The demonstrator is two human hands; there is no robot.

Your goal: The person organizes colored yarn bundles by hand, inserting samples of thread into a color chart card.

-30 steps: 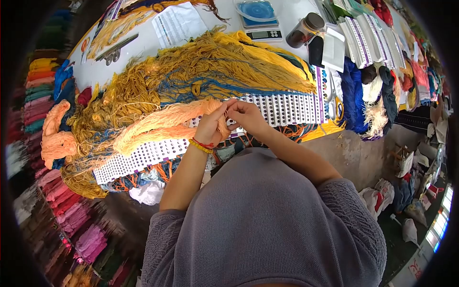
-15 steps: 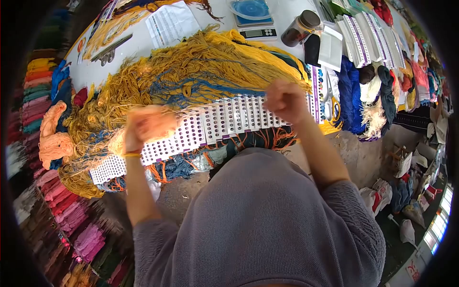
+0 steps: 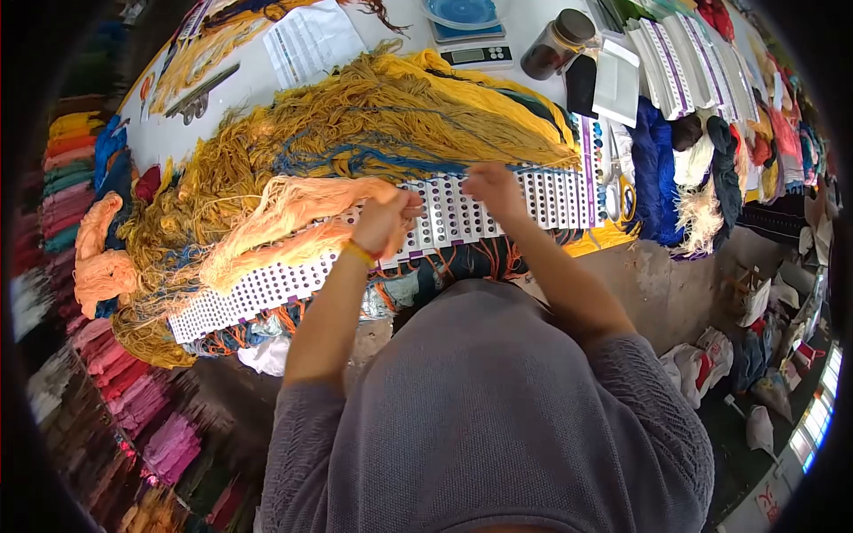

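My left hand (image 3: 384, 222) is closed round the right end of a peach yarn bundle (image 3: 293, 211), whose loose strands trail left over the white hole-punched cards (image 3: 444, 213). To its right, my right hand (image 3: 494, 190) hovers above the same cards with its fingers curled together; whether a thin strand is between them is too small to tell. Behind both hands lies a large heap of mustard yarn (image 3: 355, 115) with blue strands along its near side.
A digital scale (image 3: 480, 55), a dark-lidded jar (image 3: 558, 44) and a printed sheet (image 3: 313, 43) lie at the back. Scissors (image 3: 627, 197) and blue skeins (image 3: 653, 178) are at the right. Peach skeins (image 3: 105, 275) hang at the left edge.
My left hand has moved right with the peach yarn, which now stretches out behind it. My right hand has shifted slightly left, and the two hands are closer together.
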